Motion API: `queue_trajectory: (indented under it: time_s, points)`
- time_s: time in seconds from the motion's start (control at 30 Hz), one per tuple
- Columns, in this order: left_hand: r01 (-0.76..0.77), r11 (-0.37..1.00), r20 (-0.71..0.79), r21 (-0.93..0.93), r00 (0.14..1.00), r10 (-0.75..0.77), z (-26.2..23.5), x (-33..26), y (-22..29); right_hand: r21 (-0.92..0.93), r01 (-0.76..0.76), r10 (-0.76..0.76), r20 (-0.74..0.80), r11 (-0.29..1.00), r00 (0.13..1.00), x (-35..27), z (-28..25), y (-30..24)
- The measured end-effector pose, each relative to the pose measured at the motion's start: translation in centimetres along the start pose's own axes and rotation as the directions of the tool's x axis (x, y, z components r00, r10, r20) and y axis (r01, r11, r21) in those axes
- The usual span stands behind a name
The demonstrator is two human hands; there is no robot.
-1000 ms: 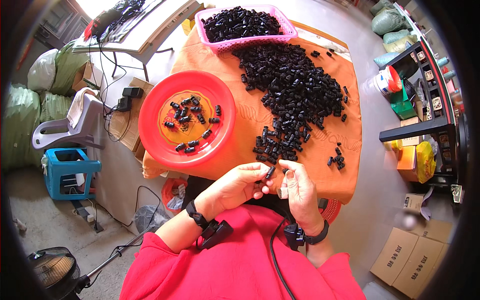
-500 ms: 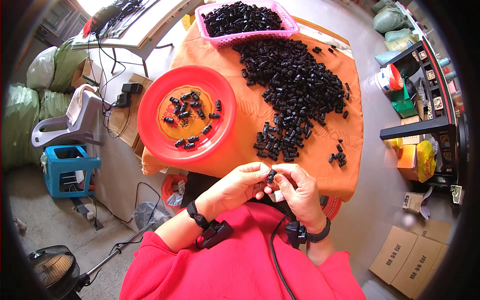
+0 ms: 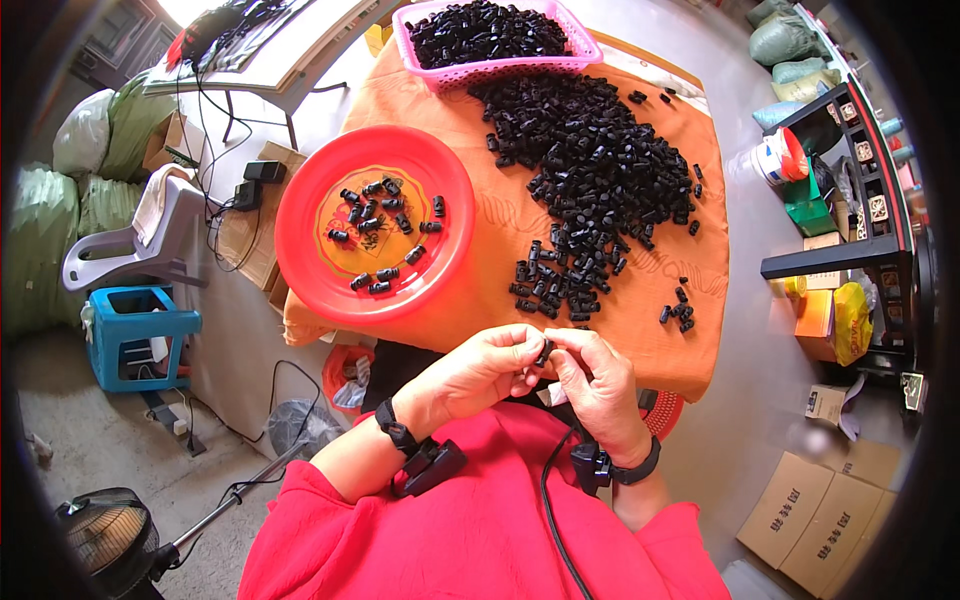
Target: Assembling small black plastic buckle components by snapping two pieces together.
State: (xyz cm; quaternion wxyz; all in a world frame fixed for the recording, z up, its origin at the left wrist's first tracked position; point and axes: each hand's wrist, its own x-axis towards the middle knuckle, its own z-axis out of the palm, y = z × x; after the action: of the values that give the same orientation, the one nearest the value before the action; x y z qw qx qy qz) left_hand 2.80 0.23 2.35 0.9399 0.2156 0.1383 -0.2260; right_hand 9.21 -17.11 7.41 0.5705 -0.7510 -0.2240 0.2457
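Just past the table's near edge, my left hand pinches a small black plastic cord lock between thumb and fingertips. My right hand closes on the same piece from the other side, thumb and forefinger against it. Something small and white shows beneath the right fingers; its kind is unclear. Beyond my hands spreads a large pile of black cord locks. To the left, a red round tray with a yellow centre carries several more of them.
An orange cloth covers the table. At its far side stands a pink basket full of black pieces; a few lie loose at the right. On the floor are a blue stool, a fan and cardboard boxes.
The cord lock has turned slightly between my fingers. Both hands stay in nearly the same place; the tray and the pile look the same.
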Motion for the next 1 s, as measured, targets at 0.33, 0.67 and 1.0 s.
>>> queue_trajectory:
  time_s: [0.33,0.67,1.0]
  points:
    - [0.006,0.998,-0.068,-0.069,0.998,-0.010,-0.5,0.2,-0.8,-0.170,0.062,-0.047,0.090,0.984,0.995,-0.1,-0.5,0.0]
    - [0.025,0.994,-0.027,-0.110,0.999,-0.028,-1.1,0.3,-1.1,-0.188,0.136,-0.131,0.040,0.973,0.991,-0.1,0.1,-0.1]
    - [0.010,0.999,-0.007,-0.052,1.000,-0.011,-0.3,-0.1,-1.0,-0.284,0.204,-0.209,0.012,0.937,0.978,-0.1,0.3,0.3]
